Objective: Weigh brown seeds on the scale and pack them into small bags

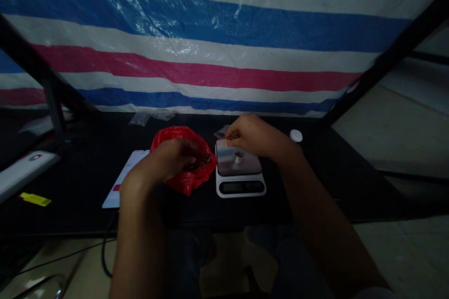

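Observation:
My left hand reaches into an opened red plastic bag, its fingers curled and partly lost in shadow. Small dark brown pieces lie in the bag beside those fingertips; what they grip, if anything, is hidden. Over the far left part of a white kitchen scale, my right hand is closed on a cluster of small brown pieces. A small round cup with some brown bits in it stands on the scale's metal plate. The scale's display looks dark and cannot be read.
Clear plastic bags lie at the back of the black table, one small bag behind the scale. A white flat device is left of the red bag. A white oval case sits right; a yellow tag lies far left.

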Available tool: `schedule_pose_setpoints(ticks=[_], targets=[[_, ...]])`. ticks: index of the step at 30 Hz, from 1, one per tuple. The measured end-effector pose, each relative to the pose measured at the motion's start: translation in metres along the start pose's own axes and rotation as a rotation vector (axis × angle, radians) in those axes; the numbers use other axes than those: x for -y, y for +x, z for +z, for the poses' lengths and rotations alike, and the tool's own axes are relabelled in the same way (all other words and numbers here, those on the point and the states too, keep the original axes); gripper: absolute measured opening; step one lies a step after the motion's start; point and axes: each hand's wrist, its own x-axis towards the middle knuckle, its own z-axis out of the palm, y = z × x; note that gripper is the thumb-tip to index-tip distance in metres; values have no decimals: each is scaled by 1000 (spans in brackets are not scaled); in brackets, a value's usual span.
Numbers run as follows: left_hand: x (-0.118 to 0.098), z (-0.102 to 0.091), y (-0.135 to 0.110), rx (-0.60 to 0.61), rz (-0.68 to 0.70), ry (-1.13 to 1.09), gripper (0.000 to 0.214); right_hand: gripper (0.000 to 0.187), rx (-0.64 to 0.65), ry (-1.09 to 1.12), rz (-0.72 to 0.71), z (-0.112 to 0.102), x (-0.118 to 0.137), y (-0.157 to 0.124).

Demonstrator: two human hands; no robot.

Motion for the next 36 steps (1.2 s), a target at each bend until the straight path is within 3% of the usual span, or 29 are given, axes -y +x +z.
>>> schedule_pose_setpoints(ticks=[2,6,12,21,27,31,36], targets=[[6,9,9,74,-28,-17,36,24,-3,-19,18,-4,-7,-9],[6,20,20,81,-49,30,39,21,-14,-27,13,2,-21,-18],[-6,24,21,107,-82,142,40,24,-28,-95,64,10,-23,-20],[-7,27,24,101,-81,253,32,24,-67,-83,33,15,-25,-19],[-10,27,25,112,-91,248,27,12,2,-86,66,10,-29,-17],[-14,25,25,110,-88,292,25,16,97,-88,105,5,-29,-15],[-21,24,24,106,-79,298,27,13,94,-35,88,1,-21,-14]])
